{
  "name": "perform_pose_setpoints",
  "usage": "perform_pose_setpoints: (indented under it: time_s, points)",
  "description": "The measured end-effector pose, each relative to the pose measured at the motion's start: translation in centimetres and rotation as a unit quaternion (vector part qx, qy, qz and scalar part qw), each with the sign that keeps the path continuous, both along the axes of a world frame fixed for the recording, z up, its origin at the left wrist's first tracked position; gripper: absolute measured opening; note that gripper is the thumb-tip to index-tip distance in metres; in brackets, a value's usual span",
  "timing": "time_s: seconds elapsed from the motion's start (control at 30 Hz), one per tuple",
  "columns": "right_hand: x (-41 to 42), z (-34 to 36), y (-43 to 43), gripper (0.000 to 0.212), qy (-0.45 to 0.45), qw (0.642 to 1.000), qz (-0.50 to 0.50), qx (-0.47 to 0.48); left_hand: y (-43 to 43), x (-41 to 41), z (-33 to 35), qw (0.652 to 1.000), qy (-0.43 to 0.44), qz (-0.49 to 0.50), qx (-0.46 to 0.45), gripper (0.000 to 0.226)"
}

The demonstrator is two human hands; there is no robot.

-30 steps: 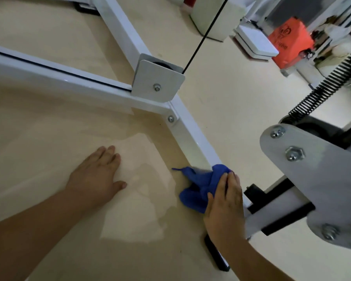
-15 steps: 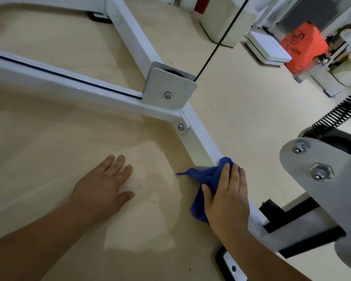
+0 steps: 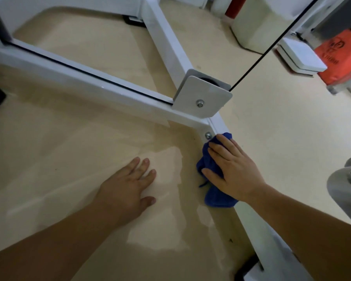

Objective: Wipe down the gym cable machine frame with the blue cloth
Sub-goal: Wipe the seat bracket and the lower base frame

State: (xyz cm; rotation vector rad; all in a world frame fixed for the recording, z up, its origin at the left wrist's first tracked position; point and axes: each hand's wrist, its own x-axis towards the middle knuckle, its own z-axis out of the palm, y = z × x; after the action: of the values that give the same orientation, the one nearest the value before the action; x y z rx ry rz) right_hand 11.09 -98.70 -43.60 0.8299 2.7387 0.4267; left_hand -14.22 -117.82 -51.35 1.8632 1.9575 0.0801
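The right hand (image 3: 234, 171) lies flat, fingers nearly straight, pressing the bunched blue cloth (image 3: 210, 159) against the white frame (image 3: 93, 88) rail just on the near side of its corner joint, beside 1 bolt (image 3: 208, 135). The left hand (image 3: 128, 187) rests palm down on the beige floor (image 3: 49, 155), fingers extended, holding nothing. A black cable (image 3: 272, 47) runs from the pulley plate (image 3: 203, 94) toward the far right, where an orange bag (image 3: 340, 55) sits.

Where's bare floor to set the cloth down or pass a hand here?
Free: floor right of the frame bar, out to the orange bag; floor left of the left hand; the far triangle between white bars. Crowded: pulley plate, bolt and cable just ahead of the blue cloth.
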Motion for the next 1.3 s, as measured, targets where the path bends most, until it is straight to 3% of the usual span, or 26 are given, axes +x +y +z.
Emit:
perform_pose_setpoints:
  time_s: [0.27,0.5,0.63,0.87,1.13,1.3]
  points:
    - [1.9,0.5,-3.2,0.073,-0.018,0.999,0.010,0.026,-0.4,0.1,0.2,1.000,0.004,0.012,0.022,0.076]
    - [1.4,0.0,-2.5,0.087,-0.138,0.990,0.016,0.032,-0.5,0.1,-0.7,1.000,0.013,0.012,0.013,0.087]
    - [2.4,-0.1,-3.6,0.083,-0.110,0.993,0.016,0.031,-0.3,-0.1,-0.3,1.000,0.015,0.005,0.002,0.077]
    - [9.1,-0.5,-5.8,0.055,-0.115,0.986,0.104,0.059,-0.4,0.0,-0.7,1.000,0.022,-0.002,0.004,0.077]
    - [12.0,-1.8,-10.1,0.056,-0.039,0.996,0.063,0.043,-0.2,-0.2,0.1,1.000,0.010,-0.003,-0.022,0.078]
    - [10.4,-1.5,-8.7,0.061,-0.115,0.989,0.074,0.048,-0.5,-0.1,-0.4,1.000,0.011,-0.001,-0.007,0.078]
